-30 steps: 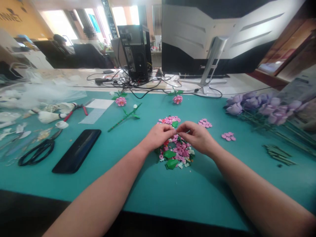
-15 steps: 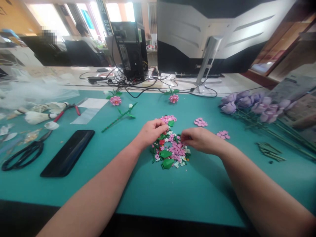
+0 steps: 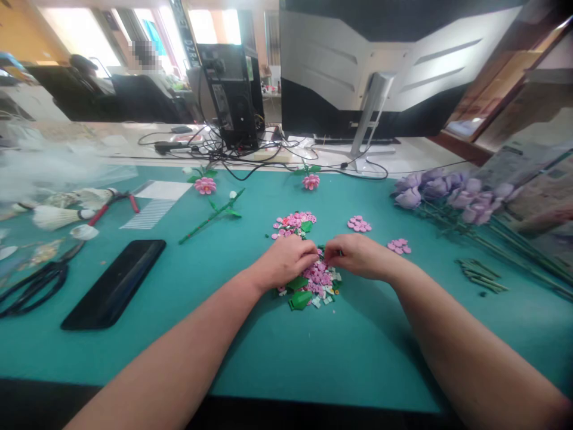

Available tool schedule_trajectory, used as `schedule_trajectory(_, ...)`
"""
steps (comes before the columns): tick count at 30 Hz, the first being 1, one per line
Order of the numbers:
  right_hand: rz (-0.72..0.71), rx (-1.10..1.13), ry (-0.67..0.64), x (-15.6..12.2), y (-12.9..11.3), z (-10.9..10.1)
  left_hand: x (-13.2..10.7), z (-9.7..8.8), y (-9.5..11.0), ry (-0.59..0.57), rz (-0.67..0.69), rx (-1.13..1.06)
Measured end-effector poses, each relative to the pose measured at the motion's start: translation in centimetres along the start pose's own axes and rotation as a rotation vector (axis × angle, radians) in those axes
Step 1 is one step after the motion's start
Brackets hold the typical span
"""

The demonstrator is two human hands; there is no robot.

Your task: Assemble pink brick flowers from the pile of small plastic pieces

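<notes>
The left grip [image 3: 286, 261] and right grip [image 3: 357, 257] nearly meet over the pile of plastic petals [image 3: 319, 276], fingers curled — whether they're clamped on anything is hidden; a slip could scatter pieces across the desk [image 3: 358, 352].

Bare left forearm [image 3: 170, 340] and right forearm [image 3: 465, 352] narrow to an uncovered left hand [image 3: 286, 261] and right hand [image 3: 358, 257].
</notes>
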State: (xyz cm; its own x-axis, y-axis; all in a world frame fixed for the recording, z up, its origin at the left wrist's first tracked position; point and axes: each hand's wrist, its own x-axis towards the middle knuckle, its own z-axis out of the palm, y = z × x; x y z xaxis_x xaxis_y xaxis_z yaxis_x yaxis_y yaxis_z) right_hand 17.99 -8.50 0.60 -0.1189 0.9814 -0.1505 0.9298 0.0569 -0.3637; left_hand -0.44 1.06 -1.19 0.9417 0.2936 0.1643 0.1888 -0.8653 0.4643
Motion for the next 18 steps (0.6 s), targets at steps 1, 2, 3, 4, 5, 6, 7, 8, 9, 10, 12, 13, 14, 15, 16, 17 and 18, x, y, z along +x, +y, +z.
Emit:
schedule_trajectory(1, 0.004, -0.012, -0.02, 0.0, 0.1, 0.0, 0.0, 0.0, -0.1, 0.003, -0.012, 0.02)
schedule_trajectory(2, 0.014, -0.03, -0.032, 0.0, 0.1, 0.0, -0.1, -0.1, -0.2, 0.007, -0.025, 0.036)
schedule_trajectory(3, 0.028, -0.051, -0.038, 0.0, 0.2, -0.1, -0.1, -0.2, -0.3, 0.012, -0.037, 0.048)
schedule_trajectory(4, 0.044, -0.07, -0.034, 0.0, 0.3, -0.1, -0.2, -0.2, -0.4, 0.02, -0.047, 0.056)
schedule_trajectory(5, 0.056, -0.083, -0.024, 0.0, 0.4, -0.1, -0.2, -0.3, -0.4, 0.029, -0.056, 0.059)
schedule_trajectory(6, 0.066, -0.087, -0.006, 0.1, 0.4, -0.1, -0.3, -0.3, -0.4, 0.04, -0.064, 0.058)
schedule_trajectory(7, 0.071, -0.086, 0.018, 0.1, 0.5, -0.1, -0.3, -0.3, -0.5, 0.052, -0.07, 0.053)
schedule_trajectory(8, 0.074, -0.081, 0.044, 0.2, 0.5, -0.1, -0.3, -0.3, -0.5, 0.063, -0.075, 0.046)
schedule_trajectory(9, 0.072, -0.075, 0.068, 0.3, 0.4, 0.0, -0.4, -0.3, -0.5, 0.073, -0.078, 0.037)
schedule_trajectory(10, 0.067, -0.069, 0.087, 0.5, 0.4, 0.2, -0.4, -0.3, -0.5, 0.081, -0.083, 0.027)
schedule_trajectory(12, 0.048, -0.063, 0.11, 0.8, 0.4, 0.6, -0.4, -0.4, -0.5, 0.089, -0.092, 0.006)
schedule_trajectory(13, 0.036, -0.062, 0.117, 0.9, 0.4, 0.8, -0.3, -0.4, -0.4, 0.089, -0.093, -0.006)
schedule_trajectory(14, 0.027, -0.062, 0.123, 1.1, 0.4, 1.1, -0.3, -0.4, -0.4, 0.083, -0.092, -0.018)
schedule_trajectory(15, 0.021, -0.065, 0.128, 1.3, 0.5, 1.3, -0.3, -0.4, -0.3, 0.072, -0.087, -0.028)
schedule_trajectory(16, 0.019, -0.069, 0.131, 1.4, 0.5, 1.6, -0.2, -0.4, -0.3, 0.059, -0.08, -0.035)
schedule_trajectory(17, 0.018, -0.073, 0.133, 1.5, 0.6, 1.7, -0.2, -0.4, -0.2, 0.044, -0.077, -0.037)
schedule_trajectory(18, 0.021, -0.078, 0.136, 1.6, 0.6, 1.8, -0.2, -0.3, -0.2, 0.029, -0.076, -0.033)
